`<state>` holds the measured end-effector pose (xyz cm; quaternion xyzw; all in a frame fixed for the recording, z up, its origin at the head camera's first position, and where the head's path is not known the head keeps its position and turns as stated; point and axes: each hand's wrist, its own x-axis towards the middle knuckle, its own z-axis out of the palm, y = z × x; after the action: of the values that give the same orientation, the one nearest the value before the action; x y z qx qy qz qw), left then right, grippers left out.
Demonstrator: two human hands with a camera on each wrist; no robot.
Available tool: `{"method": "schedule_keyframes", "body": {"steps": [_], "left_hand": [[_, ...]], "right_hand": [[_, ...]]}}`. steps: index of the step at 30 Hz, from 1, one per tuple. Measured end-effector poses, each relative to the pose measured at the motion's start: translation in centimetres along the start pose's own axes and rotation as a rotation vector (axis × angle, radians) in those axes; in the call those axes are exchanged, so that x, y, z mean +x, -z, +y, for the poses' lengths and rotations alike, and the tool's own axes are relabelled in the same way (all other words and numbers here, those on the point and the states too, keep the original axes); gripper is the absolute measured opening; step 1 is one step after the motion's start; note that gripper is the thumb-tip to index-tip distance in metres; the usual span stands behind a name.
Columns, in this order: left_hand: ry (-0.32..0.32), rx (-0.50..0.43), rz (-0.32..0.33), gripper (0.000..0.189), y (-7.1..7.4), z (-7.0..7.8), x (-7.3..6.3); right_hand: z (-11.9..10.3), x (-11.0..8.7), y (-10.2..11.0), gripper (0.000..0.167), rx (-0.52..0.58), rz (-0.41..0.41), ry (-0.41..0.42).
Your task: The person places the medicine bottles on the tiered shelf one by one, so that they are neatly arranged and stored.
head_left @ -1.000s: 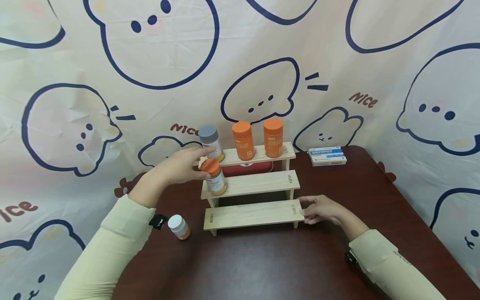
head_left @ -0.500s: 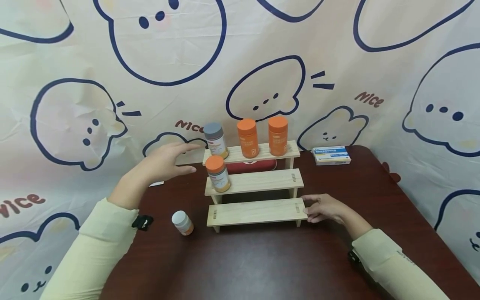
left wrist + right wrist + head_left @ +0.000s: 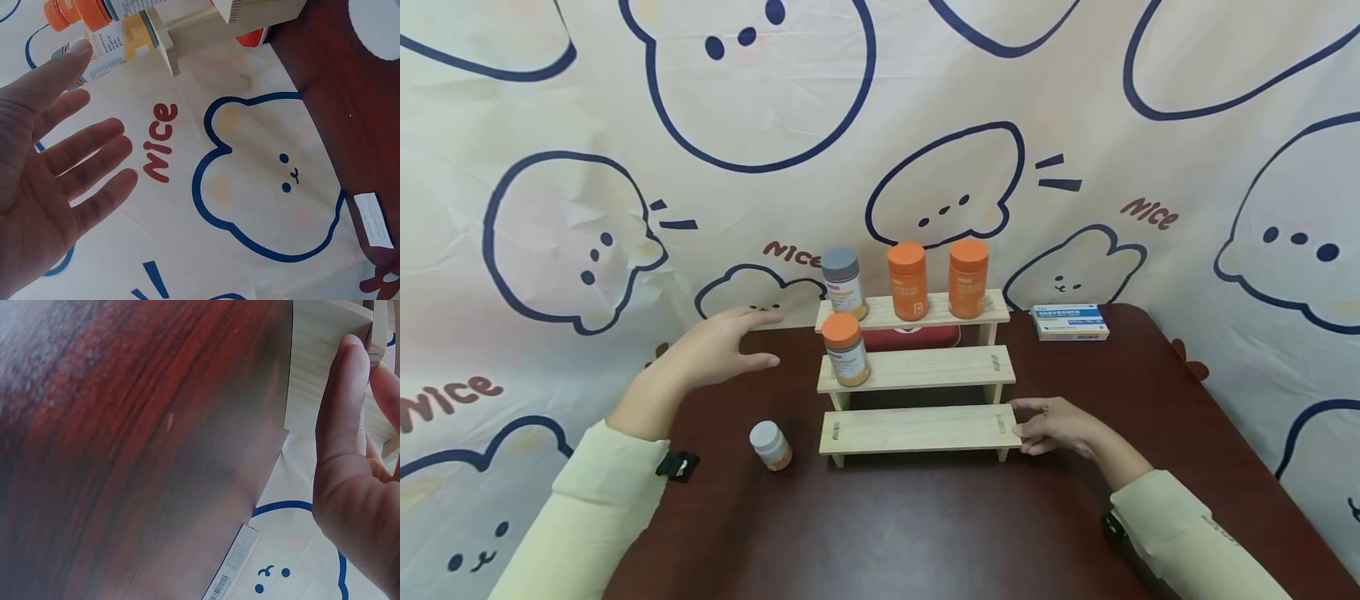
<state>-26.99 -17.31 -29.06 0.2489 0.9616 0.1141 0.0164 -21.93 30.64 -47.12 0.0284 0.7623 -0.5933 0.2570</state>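
Note:
A three-tier wooden display rack (image 3: 917, 429) stands on the table. My right hand (image 3: 1054, 427) grips the right end of its lowest step; in the right wrist view the thumb (image 3: 345, 394) lies along the board's edge. My left hand (image 3: 703, 350) is held in the air left of the rack, fingers spread and holding nothing. Nearest to it are a grey-capped bottle (image 3: 844, 283) on the top step and an orange-capped bottle (image 3: 846, 350) on the middle step. Two all-orange bottles (image 3: 908, 282) share the top step. A small white-capped bottle (image 3: 771, 446) stands on the table left of the rack.
At the back right of the table (image 3: 895, 533) lies a blue-and-white box (image 3: 1069, 322). Behind the rack shows a red case (image 3: 910, 337). A white box (image 3: 373, 219) lies near the table edge in the left wrist view. A patterned cloth hangs behind everything.
My left hand has let go of the orange-capped bottle on the middle step and drawn back to the left, fingers opening. My right hand keeps its grip on the rack. The head view has shifted slightly.

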Motion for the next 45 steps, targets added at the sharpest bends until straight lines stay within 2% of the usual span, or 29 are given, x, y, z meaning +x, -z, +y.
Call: {"method": "schedule_keyframes", "body": {"steps": [4, 12, 18, 21, 27, 32, 38, 45], "left_hand": [[0.004, -0.004, -0.026, 0.058, -1.6, -0.3, -0.7], [0.043, 0.007, -0.142, 0.055, -5.7, -1.3, -1.7], [0.084, -0.017, -0.218, 0.054, -7.6, -1.7, -2.4], [0.081, -0.026, -0.245, 0.051, -8.4, -2.0, -2.7], [0.104, -0.074, -0.284, 0.043, -9.8, -2.5, -2.9], [0.113, -0.086, -0.288, 0.041, -10.5, -2.9, -3.1], [0.098, -0.073, -0.266, 0.042, -10.8, -3.0, -3.2], [0.108, -0.074, -0.256, 0.038, -11.0, -2.9, -3.1]], "right_hand": [[0.2, -0.1, 0.0, 0.072, 0.002, 0.003, 0.002], [0.1, -0.1, 0.0, 0.072, -0.008, 0.008, 0.003], [0.2, 0.0, 0.1, 0.072, -0.011, 0.001, 0.003], [0.1, 0.0, 0.1, 0.073, -0.008, -0.004, 0.005], [0.2, 0.1, 0.2, 0.073, -0.008, -0.014, 0.013], [0.2, 0.0, 0.2, 0.073, -0.003, -0.019, 0.018], [0.0, 0.0, 0.1, 0.073, -0.010, -0.011, 0.016], [0.3, 0.1, 0.2, 0.072, -0.002, -0.016, 0.013]]}}
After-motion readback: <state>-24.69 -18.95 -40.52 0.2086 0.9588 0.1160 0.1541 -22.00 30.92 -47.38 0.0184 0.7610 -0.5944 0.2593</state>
